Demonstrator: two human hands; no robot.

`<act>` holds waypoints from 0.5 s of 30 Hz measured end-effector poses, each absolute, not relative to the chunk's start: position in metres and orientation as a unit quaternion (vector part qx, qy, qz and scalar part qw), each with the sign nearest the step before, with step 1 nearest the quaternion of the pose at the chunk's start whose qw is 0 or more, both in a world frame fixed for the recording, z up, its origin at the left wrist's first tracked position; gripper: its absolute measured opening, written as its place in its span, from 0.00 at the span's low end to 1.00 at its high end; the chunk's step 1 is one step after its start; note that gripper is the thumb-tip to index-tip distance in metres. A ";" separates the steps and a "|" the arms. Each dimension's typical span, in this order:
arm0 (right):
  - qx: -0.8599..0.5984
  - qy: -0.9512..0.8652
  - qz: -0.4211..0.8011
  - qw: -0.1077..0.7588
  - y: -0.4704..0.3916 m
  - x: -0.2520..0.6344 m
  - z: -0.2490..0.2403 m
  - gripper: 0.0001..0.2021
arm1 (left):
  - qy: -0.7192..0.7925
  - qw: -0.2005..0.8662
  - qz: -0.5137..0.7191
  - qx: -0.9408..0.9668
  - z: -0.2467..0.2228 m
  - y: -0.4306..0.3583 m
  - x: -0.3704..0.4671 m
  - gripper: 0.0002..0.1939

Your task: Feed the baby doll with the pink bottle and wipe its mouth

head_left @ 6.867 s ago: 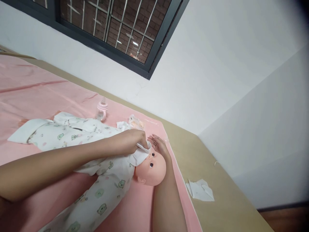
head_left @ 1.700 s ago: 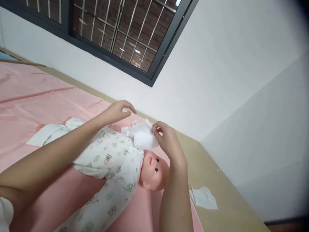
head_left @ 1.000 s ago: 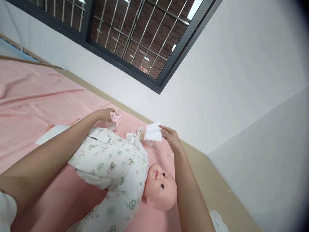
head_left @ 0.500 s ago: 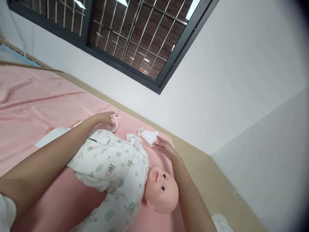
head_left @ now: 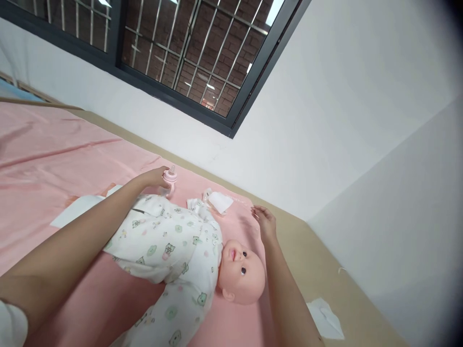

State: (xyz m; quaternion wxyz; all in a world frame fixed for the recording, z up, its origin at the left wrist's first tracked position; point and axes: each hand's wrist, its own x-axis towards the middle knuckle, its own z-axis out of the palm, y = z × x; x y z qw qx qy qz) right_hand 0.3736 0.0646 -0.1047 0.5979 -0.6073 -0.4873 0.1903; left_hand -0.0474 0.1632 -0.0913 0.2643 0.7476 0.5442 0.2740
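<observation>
My left hand (head_left: 156,178) is wrapped round a pink-and-clear baby bottle (head_left: 170,176), which stands upright with its teat on top. A baby doll (head_left: 241,274) lies on its back in white clothes (head_left: 173,241) printed with green and brown animals. My right hand (head_left: 265,222) is beyond the doll's head, by the edge of the pink sheet (head_left: 39,149). Its fingers are loosely apart and nothing shows in them. Between my hands, at the end of the doll's sleeve, lies a white tissue (head_left: 221,202).
A second white tissue (head_left: 325,318) lies on the tan surface (head_left: 300,250) at the right. Another white piece (head_left: 74,209) is near the doll's feet. A white wall (head_left: 195,149) and a dark-framed barred window (head_left: 231,127) stand behind.
My right hand has moved right, away from the tissue beside the doll's sleeve, to the sheet's edge. My left hand stays on the bottle. The view has shifted slightly.
</observation>
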 end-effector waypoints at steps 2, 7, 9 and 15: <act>-0.653 -0.480 0.086 0.580 0.058 0.379 -0.114 0.17 | 0.545 0.264 0.273 0.748 -0.090 0.161 -0.046 0.35; -0.738 -0.407 -0.006 0.538 0.047 0.385 -0.141 0.27 | 0.540 0.259 0.276 0.751 -0.089 0.157 -0.045 0.32; -0.765 -0.386 0.002 0.515 0.048 0.385 -0.152 0.32 | 0.536 0.256 0.275 0.756 -0.090 0.158 -0.045 0.28; -0.780 -0.374 0.020 0.501 0.052 0.394 -0.178 0.35 | 0.546 0.232 0.272 0.758 -0.099 0.165 -0.044 0.27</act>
